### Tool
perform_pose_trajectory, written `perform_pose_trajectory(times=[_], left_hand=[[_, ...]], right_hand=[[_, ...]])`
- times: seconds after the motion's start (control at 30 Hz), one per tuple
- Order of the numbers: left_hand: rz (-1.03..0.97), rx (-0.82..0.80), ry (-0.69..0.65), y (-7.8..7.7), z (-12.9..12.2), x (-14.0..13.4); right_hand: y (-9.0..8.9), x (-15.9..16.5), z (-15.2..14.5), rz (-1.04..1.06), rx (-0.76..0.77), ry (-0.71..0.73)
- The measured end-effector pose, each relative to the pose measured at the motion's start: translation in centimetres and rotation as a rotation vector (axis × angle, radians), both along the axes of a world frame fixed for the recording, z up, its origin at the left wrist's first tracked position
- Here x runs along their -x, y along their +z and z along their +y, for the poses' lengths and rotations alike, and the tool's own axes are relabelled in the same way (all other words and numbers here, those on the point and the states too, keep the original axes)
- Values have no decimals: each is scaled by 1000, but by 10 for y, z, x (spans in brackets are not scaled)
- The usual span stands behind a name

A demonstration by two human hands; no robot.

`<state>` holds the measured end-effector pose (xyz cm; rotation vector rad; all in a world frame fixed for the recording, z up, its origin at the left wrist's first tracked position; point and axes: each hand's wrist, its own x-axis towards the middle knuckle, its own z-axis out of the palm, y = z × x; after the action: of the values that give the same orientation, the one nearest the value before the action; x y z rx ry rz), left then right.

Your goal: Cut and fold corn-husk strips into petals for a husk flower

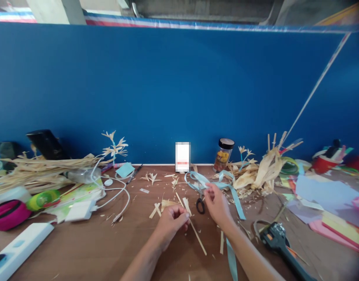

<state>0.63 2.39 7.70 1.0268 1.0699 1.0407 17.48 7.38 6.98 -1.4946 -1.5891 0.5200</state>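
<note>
Between the thumb and fingers of my left hand (174,218) is a thin pale stick (198,237), slanting down to the right over the table. My right hand (216,201) is at the light blue ribbon (239,205), its fingertips closed together on a strip of it. The ribbon lies in loose loops and trails down past my right forearm. Scissors with black handles (200,205) lie just left of my right hand, their blades partly hidden under the ribbon. Cut pieces of dry husk (157,209) lie beyond my left hand.
A jar with a black lid (223,155) stands by the blue partition (167,86). Dried husks (267,168) pile up on the right, near a black-handled glue gun (280,240) and coloured paper (325,191). White cables (121,187) and a power strip (24,249) are on the left.
</note>
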Motion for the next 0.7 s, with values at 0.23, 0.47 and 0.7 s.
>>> perform_pose_trajectory(times=[0.23, 0.47, 0.7], left_hand=[[69, -89, -74, -8, 1, 0], [12, -69, 124, -10, 3, 1], [39, -107, 116, -14, 6, 1]], right_hand=[[14, 26, -20, 382, 227, 604], [10, 22, -15, 450, 257, 506], [9, 22, -17, 314, 283, 516]])
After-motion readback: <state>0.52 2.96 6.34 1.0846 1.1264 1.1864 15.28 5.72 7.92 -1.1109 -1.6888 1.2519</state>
